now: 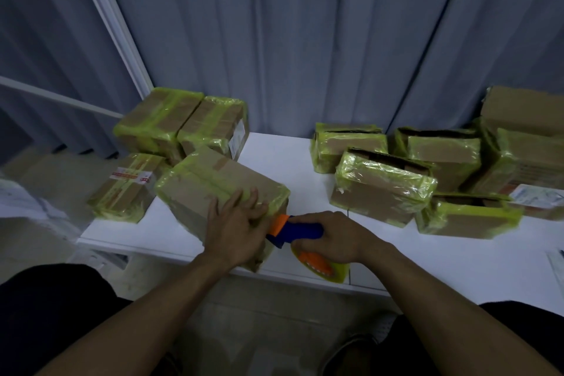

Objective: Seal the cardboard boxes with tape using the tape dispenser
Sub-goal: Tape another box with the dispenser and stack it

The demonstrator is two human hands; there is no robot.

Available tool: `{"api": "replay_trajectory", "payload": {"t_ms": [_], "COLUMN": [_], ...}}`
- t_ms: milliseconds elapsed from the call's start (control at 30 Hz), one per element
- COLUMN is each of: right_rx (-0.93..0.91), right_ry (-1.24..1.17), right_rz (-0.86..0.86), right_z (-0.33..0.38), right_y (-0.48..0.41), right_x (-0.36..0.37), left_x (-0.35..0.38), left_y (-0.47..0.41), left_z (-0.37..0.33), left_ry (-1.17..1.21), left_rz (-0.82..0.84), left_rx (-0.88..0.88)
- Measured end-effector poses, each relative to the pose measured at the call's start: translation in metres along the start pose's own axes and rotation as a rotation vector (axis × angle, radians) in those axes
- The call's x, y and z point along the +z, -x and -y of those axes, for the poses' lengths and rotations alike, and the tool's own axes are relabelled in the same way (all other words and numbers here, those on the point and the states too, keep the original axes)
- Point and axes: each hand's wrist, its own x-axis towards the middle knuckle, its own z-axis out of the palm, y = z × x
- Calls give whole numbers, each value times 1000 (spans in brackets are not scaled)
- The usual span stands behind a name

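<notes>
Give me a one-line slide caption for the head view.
Left hand presses on a cardboard box at the white table edge; right hand grips the tape dispenser beside it.

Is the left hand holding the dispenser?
No, the right hand grips the dispenser; the left hand lies flat on the box.

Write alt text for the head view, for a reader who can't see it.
A left hand presses flat on a box at the table edge while the right hand grips a tape dispenser beside it. Other taped boxes sit on both sides.
</notes>
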Motion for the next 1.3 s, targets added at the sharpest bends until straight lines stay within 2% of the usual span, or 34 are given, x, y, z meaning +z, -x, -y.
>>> {"api": "replay_trajectory", "payload": {"t_ms": [200,433,600,700,800,967,1067,1200,1300], "right_rx": [20,40,161,186,258,265,280,252,239], "right_ry": [99,254,140,108,57,-173,-302,-464,-465], "right_rz": [-21,-92,-59,-119,-228,-534,-632,-641,-559], "right_z": [8,19,13,8,0,-12,-11,-4,-5], "right_y": [1,6,4,13,31,63,75,84,84], "right_x": [5,20,22,11,4,-1,-6,-15,-18], "left_x": [0,-1,-3,-4,-4,0,7,11,14], "left_y": [-1,3,4,9,17,22,21,14,1], "left_z": [1,-4,0,-1,-9,-17,-18,-15,-7], "left_ry": [57,63,48,24,54,128,133,120,295], "left_rz": [62,-24,-9,-10,16,128,93,37,12], "left_rx": [-29,-41,-8,27,116,268,360,392,334]}}
